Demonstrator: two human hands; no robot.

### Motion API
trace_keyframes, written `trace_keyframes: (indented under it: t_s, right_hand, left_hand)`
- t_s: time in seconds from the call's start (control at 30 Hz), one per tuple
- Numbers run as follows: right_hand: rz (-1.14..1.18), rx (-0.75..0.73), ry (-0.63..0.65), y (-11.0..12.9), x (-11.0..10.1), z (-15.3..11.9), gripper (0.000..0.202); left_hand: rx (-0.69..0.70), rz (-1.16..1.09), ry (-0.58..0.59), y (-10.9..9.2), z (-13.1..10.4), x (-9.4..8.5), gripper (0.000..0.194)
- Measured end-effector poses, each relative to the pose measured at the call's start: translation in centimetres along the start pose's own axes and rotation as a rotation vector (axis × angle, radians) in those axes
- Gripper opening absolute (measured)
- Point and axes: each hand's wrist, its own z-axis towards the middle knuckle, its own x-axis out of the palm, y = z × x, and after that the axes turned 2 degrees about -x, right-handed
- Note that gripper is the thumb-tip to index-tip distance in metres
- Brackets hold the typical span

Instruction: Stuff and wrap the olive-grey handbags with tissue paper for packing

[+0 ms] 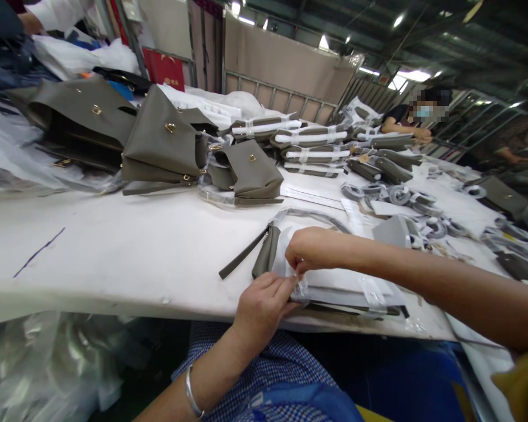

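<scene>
An olive-brown handbag (267, 253) lies at the front edge of the white table, partly covered by white sheet padding and clear plastic wrap (372, 291). Its strap (246, 252) sticks out to the left. My left hand (264, 302) is closed on the bag's near edge, fingers on top and thumb lower down. Just above it, my right hand (305, 252) reaches across from the right, its fingertips pinched on clear plastic wrap beside the left fingers. The two hands nearly touch. My right hand partly hides the middle of the bag.
Behind stand olive handbags (154, 146) with gold clasps, one of them a smaller bag (257, 173). Flat wrapped bags (312, 138) are stacked farther back. Wrapped strap rolls (400, 194) lie on the table (114, 246) at right. A masked co-worker (405, 120) leans over the far end.
</scene>
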Motion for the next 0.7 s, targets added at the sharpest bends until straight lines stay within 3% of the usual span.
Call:
trace_keyframes:
  t_s: [0.13, 0.3, 0.43, 0.53, 0.6, 0.7]
  right_hand:
    - [0.013, 0.058, -0.121, -2.5, 1.0, 1.3, 0.029]
    - [0.297, 0.023, -0.140, -5.9, 2.8, 2.8, 0.037]
    - [0.456, 0.198, -0.355, -7.3, 4.5, 1.3, 0.034]
    - [0.495, 0.269, -0.519, -6.2, 6.2, -1.4, 0.039]
    - [0.590, 0.179, -0.600, -4.3, 7.6, -3.3, 0.047]
    - [0.605, 0.027, -0.569, -1.4, 9.6, -4.8, 0.092]
  left_hand:
    - [0.004, -0.005, -0.040, -0.1, 0.1, 0.0, 0.032]
    - [0.028, 0.030, -0.047, 0.0, 0.1, 0.3, 0.034]
    - [0.022, 0.048, -0.044, 0.0, 0.0, 0.2, 0.037]
    - [0.004, 0.032, -0.030, -0.3, 0.1, -0.1, 0.040]
    - [-0.013, 0.029, -0.011, -0.5, 0.2, -0.3, 0.042]
    - [-0.045, 0.052, -0.033, -0.3, 0.1, 0.4, 0.035]
